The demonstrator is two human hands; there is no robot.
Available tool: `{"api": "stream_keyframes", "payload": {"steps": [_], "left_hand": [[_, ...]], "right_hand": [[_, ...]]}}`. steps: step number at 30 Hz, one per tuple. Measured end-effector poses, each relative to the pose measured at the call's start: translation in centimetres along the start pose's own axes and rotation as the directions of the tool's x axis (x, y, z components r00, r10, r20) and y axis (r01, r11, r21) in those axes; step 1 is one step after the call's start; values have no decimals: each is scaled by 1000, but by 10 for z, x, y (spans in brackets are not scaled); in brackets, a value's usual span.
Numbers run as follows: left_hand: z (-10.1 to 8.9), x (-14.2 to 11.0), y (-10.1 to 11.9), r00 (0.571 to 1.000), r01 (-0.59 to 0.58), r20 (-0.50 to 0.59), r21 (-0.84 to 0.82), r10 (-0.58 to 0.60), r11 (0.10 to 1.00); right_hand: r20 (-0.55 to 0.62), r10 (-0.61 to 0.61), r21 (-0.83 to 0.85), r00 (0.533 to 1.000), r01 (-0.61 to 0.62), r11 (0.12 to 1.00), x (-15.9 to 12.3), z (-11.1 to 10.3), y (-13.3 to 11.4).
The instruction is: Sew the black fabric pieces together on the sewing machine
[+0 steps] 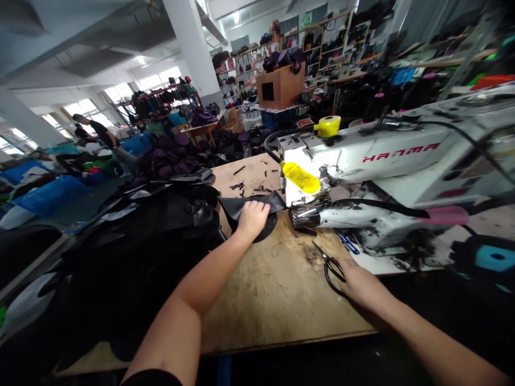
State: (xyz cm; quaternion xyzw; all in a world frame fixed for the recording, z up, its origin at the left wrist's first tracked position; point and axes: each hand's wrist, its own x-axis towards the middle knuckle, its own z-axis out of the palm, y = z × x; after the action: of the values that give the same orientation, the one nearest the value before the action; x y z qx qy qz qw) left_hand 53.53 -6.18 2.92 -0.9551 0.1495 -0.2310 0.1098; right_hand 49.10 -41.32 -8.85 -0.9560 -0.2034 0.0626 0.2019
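Observation:
My left hand [252, 216] rests on a black piece of fabric [246, 206] lying on the wooden table [265, 300], fingers curled down onto it just left of the sewing machine's arm [341, 214]. My right hand [360, 283] lies at the table's right side with its fingers at the handles of black scissors [328, 262]; the blades point toward the machine. A white sewing machine [386, 153] with red lettering stands at the right.
A heap of black fabric pieces [153, 225] covers the table's left. A yellow tape roll [329, 125] sits on the machine, a yellow tag [301, 177] hangs by its head. A cardboard box [280, 86], racks and other people stand farther back.

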Motion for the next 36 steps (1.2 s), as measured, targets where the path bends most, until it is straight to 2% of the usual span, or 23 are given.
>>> {"api": "stream_keyframes", "payload": {"steps": [3, 6, 8, 10, 12, 13, 14, 15, 16, 18, 20, 21, 22, 23, 25, 28, 30, 31, 33, 36], "left_hand": [[-15, -23, -33, 998, -18, 65, 66, 14, 998], [-37, -39, -54, 995, -81, 55, 66, 78, 995], [-52, -43, -56, 992, -118, 44, 57, 115, 991], [-65, -41, -53, 991, -123, 56, 58, 120, 991], [-76, -36, -48, 992, -103, 81, 59, 98, 993], [-80, -32, -47, 993, -84, 93, 54, 78, 995], [-85, -28, -46, 993, -56, 104, 46, 51, 997], [-89, -25, -47, 994, -19, 112, 39, 15, 999], [-94, -21, -49, 992, 28, 119, 38, -33, 999], [-107, -15, -55, 981, 138, 126, 63, -145, 988], [-124, -9, -62, 959, 243, 123, 100, -255, 965], [-135, -6, -65, 946, 288, 119, 113, -301, 951], [-146, -3, -66, 934, 326, 116, 121, -339, 938], [-159, 0, -66, 922, 358, 112, 124, -371, 926], [-184, 7, -62, 905, 402, 98, 126, -414, 907], [-218, 15, -49, 898, 421, 92, 113, -431, 900], [-235, 16, -39, 900, 413, 112, 93, -422, 906], [-241, 14, -36, 902, 406, 126, 81, -413, 910], [-249, 5, -34, 903, 397, 150, 60, -401, 916], [-250, -19, -45, 900, 404, 179, -1, -397, 915]], "right_hand": [[101, 60, 277, 993, -86, 957, 8, -15, -18], [167, 64, 554, 984, -148, 819, 22, -33, -61], [229, 71, 721, 971, -219, 657, 33, -44, -98], [293, 90, 864, 952, -304, 402, 46, -53, -134], [287, 133, 937, 949, -307, 168, 58, -59, -161], [265, 153, 954, 952, -282, 104, 63, -60, -170], [236, 160, 964, 958, -252, 88, 67, -59, -173], [204, 154, 967, 967, -223, 124, 69, -57, -172], [164, 133, 959, 977, -189, 209, 70, -53, -166], [66, 58, 865, 996, -87, 495, 68, -42, -142], [-8, -28, 587, 1000, 28, 809, 62, -29, -112], [-20, -51, 407, 999, 54, 912, 59, -23, -99], [-41, -63, 245, 997, 71, 967, 57, -17, -91], [-86, -77, 127, 993, 88, 988, 54, -12, -88], [-245, -138, 62, 960, 157, 986, 51, -5, -100], [-512, -206, 155, 834, 326, 933, 51, 2, -150], [-608, -158, 188, 778, 335, 923, 55, 4, -181], [-632, -124, 201, 765, 316, 927, 59, 3, -192], [-617, -75, 229, 783, 270, 935, 68, -2, -200], [-498, -63, 270, 865, 224, 937, 75, -18, -185]]}}
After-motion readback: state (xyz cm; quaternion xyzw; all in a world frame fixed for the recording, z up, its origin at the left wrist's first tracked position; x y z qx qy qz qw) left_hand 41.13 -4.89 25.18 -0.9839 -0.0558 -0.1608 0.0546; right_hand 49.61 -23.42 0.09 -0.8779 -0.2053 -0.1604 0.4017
